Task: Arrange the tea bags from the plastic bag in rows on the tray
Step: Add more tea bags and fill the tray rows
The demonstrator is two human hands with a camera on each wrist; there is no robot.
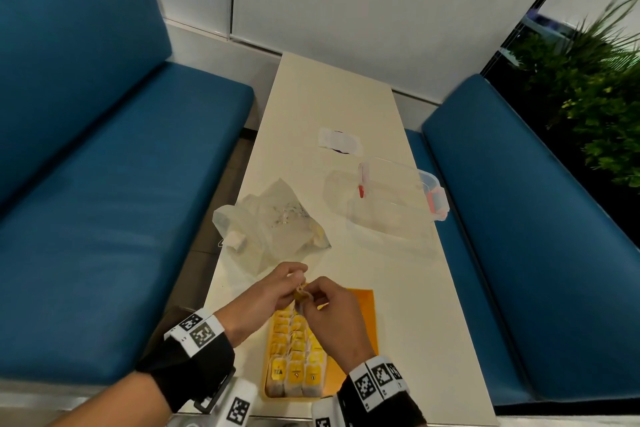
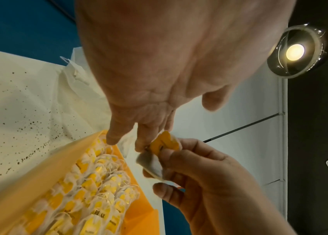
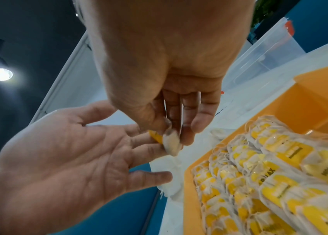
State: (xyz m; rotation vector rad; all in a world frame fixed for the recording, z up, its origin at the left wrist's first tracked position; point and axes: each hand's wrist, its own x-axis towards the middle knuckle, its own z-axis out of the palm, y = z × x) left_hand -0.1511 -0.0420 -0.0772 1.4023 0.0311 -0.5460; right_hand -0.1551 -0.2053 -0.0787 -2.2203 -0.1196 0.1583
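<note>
One tea bag (image 1: 300,294) with a yellow tag is held between both hands just above the far end of the orange tray (image 1: 363,308). My right hand (image 1: 313,292) pinches its pouch (image 3: 171,143) between thumb and fingers. My left hand (image 1: 294,279) has the yellow tag (image 2: 165,141) between two fingertips, thumb standing apart. The tray (image 2: 38,174) holds several rows of tea bags (image 1: 294,354), tags up, filling its left part (image 3: 259,167). The crumpled plastic bag (image 1: 273,229) lies on the table just beyond the hands, with more tea bags showing inside.
A clear plastic container (image 1: 391,204) with red clips stands at the right of the cream table (image 1: 329,97), and a small white packet (image 1: 341,140) lies beyond it. Blue benches (image 1: 104,184) flank the table. Dark tea specks (image 2: 28,127) dot the table beside the tray.
</note>
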